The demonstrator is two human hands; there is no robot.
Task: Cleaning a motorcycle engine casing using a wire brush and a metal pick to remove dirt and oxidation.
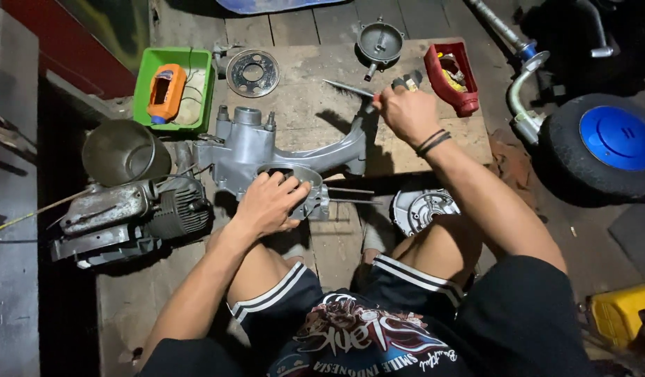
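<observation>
**A:** What is the big grey thing in the middle?

**B:** It is a metal engine case (266, 150). It lies on a wooden board (301, 77) on the floor, right in front of the person's knees. One long arm of the case sticks out to the right.

**A:** Where is the left hand (270, 202)?

**B:** It lies on the round hole at the near end of the case. The fingers (294, 187) are spread and curl over the rim, pressing down on it.

**A:** And the right hand (406, 112)?

**B:** It is at the far tip of the case's long arm. Its fingers are closed tight on a thin tool (347, 88) with a pointed end. The point sticks out to the left, over the board. I cannot tell what kind of tool it is.

**A:** What else is close by?

**B:** Two thin rods (350, 195) stick out of the case to the right, near the left hand. A round metal cover (423, 209) lies just past them, by the right knee. To the left sits a dirty motor (127, 216) with a metal bowl (120, 152) behind it.

**A:** And farther away?

**B:** A green tray (146, 78) holds an orange bottle (166, 92). Beside it lies a flat ring plate (252, 72). A round grey pan part (379, 43) sits at the top of the board. A red bin (449, 89) with small parts is to the right of the hand. Far right stands a black tyre (567, 150) with a blue hub (618, 137).
</observation>
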